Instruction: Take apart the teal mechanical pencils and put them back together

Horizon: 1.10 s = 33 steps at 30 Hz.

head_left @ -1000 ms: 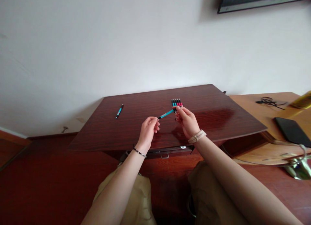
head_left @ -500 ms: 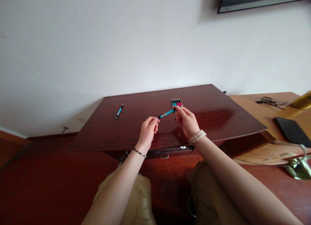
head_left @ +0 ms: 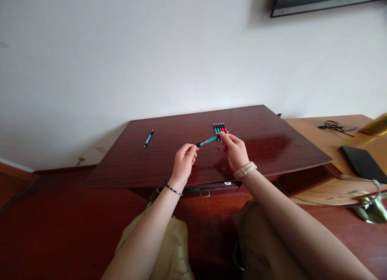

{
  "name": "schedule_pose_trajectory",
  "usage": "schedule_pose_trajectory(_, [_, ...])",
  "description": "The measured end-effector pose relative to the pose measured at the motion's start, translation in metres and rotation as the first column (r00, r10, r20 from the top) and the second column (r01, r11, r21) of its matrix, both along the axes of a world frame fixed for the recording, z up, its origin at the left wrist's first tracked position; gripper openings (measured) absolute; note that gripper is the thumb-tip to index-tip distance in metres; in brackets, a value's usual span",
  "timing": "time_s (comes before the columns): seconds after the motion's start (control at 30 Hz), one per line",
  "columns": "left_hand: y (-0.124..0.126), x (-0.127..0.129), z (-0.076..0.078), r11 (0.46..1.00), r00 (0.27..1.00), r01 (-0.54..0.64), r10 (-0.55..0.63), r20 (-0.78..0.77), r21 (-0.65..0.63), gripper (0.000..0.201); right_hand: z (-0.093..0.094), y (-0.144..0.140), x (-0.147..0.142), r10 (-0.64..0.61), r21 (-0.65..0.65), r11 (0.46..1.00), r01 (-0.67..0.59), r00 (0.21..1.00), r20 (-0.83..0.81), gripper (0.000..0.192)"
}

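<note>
Between our two hands, above the dark red wooden desk (head_left: 266, 147), the slim teal-and-black pen (head_left: 207, 141) hangs pinched: left hand (head_left: 183, 163) closed on its tip, right hand (head_left: 236, 151) on its other end. Pulling unevenly could drop it onto the row of teal and red pens (head_left: 219, 128) behind.
</note>
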State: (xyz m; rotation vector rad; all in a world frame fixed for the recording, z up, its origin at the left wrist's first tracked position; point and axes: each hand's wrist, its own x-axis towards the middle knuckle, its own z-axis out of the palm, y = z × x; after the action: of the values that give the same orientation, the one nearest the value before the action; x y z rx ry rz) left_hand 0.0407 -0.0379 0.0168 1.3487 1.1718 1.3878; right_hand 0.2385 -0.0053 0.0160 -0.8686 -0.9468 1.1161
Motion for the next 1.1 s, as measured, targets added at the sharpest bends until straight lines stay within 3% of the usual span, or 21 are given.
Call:
schedule_pose_trajectory(0.2, [-0.001, 0.001, 0.001, 1.000, 0.999, 0.000, 0.001, 0.042, -0.020, 0.029, -0.001, 0.001, 0.000, -0.026, 0.008, 1.000, 0.025, 0.998, 0.061, 0.041])
schedule_pose_trajectory(0.47, [-0.004, 0.006, 0.005, 0.991, 0.976, 0.060, -0.033, 0.215, -0.122, 0.032, -0.001, -0.001, -0.002, 0.040, 0.003, 0.999, -0.040, 0.998, 0.046, 0.043])
schedule_pose_trajectory(0.73, [-0.003, 0.002, 0.005, 1.000, 0.999, -0.027, 0.026, 0.046, 0.009, 0.030, 0.000, -0.001, -0.001, 0.004, -0.006, 1.000, -0.004, 0.998, 0.066, 0.046])
schedule_pose_trajectory(0.9, [-0.005, 0.003, 0.006, 1.000, 0.999, -0.011, 0.011, 0.036, 0.019, 0.031, 0.000, -0.001, 0.000, -0.016, 0.014, 1.000, 0.015, 0.998, 0.061, 0.050])
schedule_pose_trajectory(1.0, [-0.005, 0.005, 0.007, 0.999, 0.989, 0.019, -0.013, 0.150, -0.039, 0.033, 0.000, -0.001, -0.001, 0.016, -0.005, 1.000, -0.015, 1.000, 0.018, 0.048])
schedule_pose_trajectory(1.1, [-0.005, 0.006, 0.010, 0.987, 0.929, 0.120, -0.073, 0.362, -0.109, 0.030, 0.001, -0.003, -0.004, 0.096, -0.057, 0.994, -0.097, 0.995, -0.029, 0.045])
